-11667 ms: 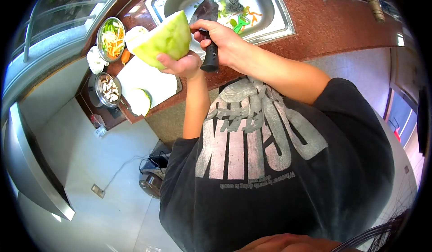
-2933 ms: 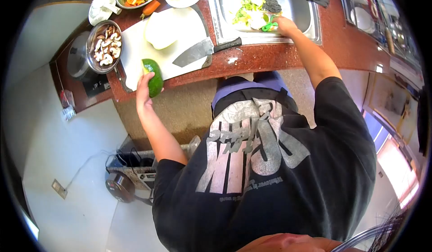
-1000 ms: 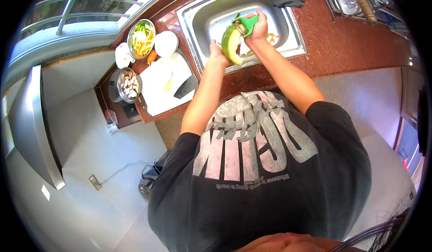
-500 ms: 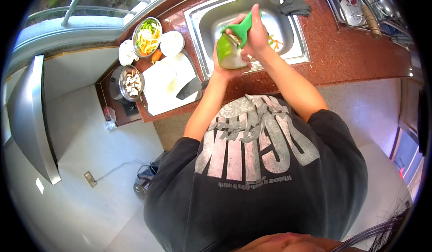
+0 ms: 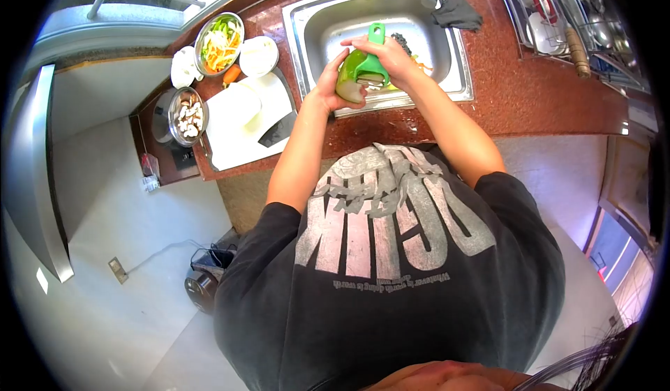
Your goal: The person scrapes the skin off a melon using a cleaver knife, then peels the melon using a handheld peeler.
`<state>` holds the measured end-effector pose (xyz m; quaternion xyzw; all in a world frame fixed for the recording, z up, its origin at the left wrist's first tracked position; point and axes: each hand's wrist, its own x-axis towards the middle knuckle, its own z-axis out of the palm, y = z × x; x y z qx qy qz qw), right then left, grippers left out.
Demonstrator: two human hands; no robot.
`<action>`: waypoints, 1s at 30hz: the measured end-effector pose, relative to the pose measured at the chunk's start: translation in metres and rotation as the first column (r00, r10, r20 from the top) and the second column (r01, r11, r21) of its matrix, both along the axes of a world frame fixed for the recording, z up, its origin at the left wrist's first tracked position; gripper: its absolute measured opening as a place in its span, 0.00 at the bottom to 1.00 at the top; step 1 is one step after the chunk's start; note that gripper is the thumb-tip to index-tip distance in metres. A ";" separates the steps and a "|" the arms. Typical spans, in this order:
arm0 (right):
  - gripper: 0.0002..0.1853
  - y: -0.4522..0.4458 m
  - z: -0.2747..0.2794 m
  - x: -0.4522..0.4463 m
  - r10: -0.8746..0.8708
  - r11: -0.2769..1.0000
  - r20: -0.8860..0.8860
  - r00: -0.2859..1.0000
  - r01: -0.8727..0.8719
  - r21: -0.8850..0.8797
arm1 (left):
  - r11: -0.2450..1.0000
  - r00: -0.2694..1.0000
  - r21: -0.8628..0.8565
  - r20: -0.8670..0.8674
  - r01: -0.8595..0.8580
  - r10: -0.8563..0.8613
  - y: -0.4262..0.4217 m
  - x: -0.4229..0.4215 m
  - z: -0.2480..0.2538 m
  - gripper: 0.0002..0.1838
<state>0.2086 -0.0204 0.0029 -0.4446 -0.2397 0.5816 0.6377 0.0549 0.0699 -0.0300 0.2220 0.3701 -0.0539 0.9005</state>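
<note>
My left hand (image 5: 331, 84) is wrapped round a chunky green-skinned vegetable (image 5: 347, 83) with a pale lower end, held over the near side of the sink (image 5: 317, 35). In my right hand (image 5: 392, 57) is a green Y-shaped peeler (image 5: 377, 35), its handle pointing up and away from me. The peeler's metal blade lies against or very near the vegetable's right side; exact contact is hard to see. Orange and pale peelings (image 5: 421, 65) lie in the sink, partly behind my right hand.
Left of the sink are a white cutting board (image 5: 230, 129), a bowl of sliced vegetables (image 5: 220, 42), a white bowl (image 5: 259, 57), a carrot (image 5: 232, 75) and a bowl of mushrooms (image 5: 188, 117). A dark cloth (image 5: 457, 12) and a dish rack (image 5: 551, 25) are on the right.
The peeler has swung from slanting to nearly upright, and its head has come down along the vegetable. Both hands sit slightly lower, and the whole view has shifted a little.
</note>
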 end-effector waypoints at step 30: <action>0.15 -0.031 -0.011 -0.009 -0.144 0.967 0.286 0.947 0.074 0.242 | 0.702 0.700 -0.107 0.063 -0.704 0.712 -0.045 0.001 0.015 0.22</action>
